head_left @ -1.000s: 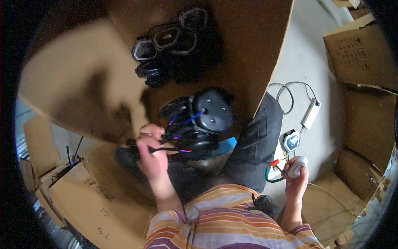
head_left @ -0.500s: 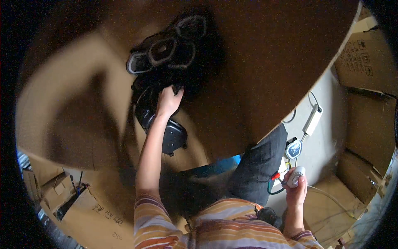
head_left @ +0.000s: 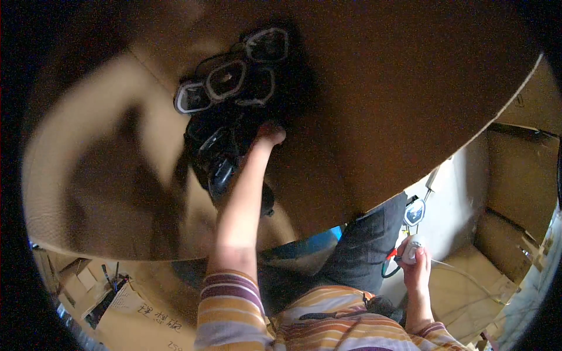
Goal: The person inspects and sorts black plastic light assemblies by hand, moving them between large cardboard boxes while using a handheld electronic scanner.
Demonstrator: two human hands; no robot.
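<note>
Left hand (head_left: 271, 134), grip too dark to tell, by black housings (head_left: 221, 173), likely stiff, best rim-held; right hand (head_left: 416, 268) curls round white piece (head_left: 414, 250)

Upper centre: parts (head_left: 220, 175) are showing black; pale grey rims (head_left: 194, 111) are outlining several of them. Around these, the box (head_left: 398, 128) is appearing brown, lighter tan at left. Lower centre: the shirt (head_left: 333, 322) is displaying bands of orange, tan, purple and pale lavender; trousers (head_left: 366, 245) are reading dark grey; a panel (head_left: 326, 237) is showing blue. Lower right: the gadget (head_left: 414, 250) is showing white, the clip (head_left: 392, 254) red.
</note>
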